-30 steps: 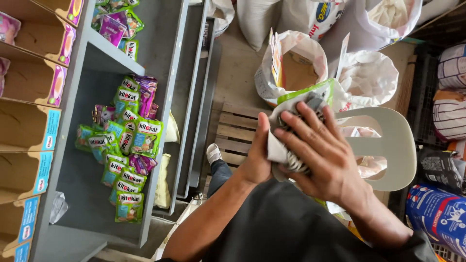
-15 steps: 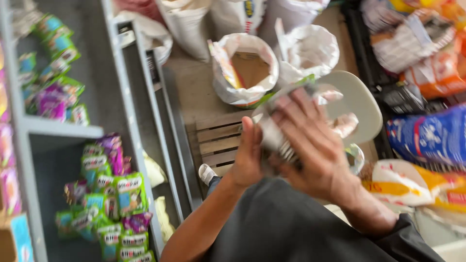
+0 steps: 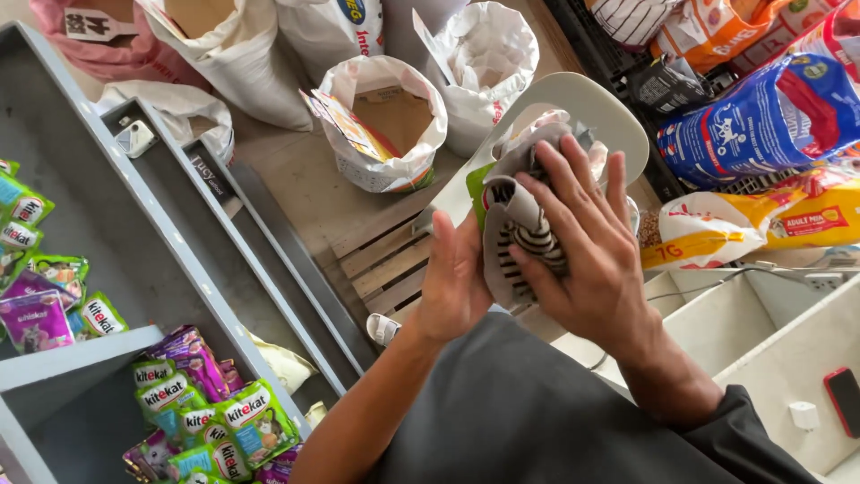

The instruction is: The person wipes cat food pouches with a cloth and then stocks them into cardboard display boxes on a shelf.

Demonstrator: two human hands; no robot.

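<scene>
A: Head view, largest first. Grey metal shelving (image 3: 134,260) fills the left side, with green and purple pet-food pouches (image 3: 210,412) piled on its lower shelf. Open sacks of grain or feed (image 3: 385,116) stand on the floor beyond, by a wooden pallet (image 3: 381,255). A pale plastic chair (image 3: 573,94) sits under the hands; blue, yellow and orange feed bags (image 3: 761,116) lie to the right.

B: And the thing in hand?

A: A stack of soft pouches (image 3: 524,224), grey-white with a striped cat pattern and a green edge at the left, held chest-high above the chair seat. Long axis runs roughly upright, tilted a little to the right at the top.

B: Which hand has it?

A: Both. The right hand (image 3: 587,260) lies over the front of the stack, fingers (image 3: 560,193) spread and curled onto it, grasping. The left hand (image 3: 457,282) presses flat against the stack's left edge, thumb up, palm as a stop. So the stack sits between them, leftward of the right fingers, rightward of the left palm.

B: Nearer the shelving?

A: The left hand; the pouches there are well apart from it.
</scene>
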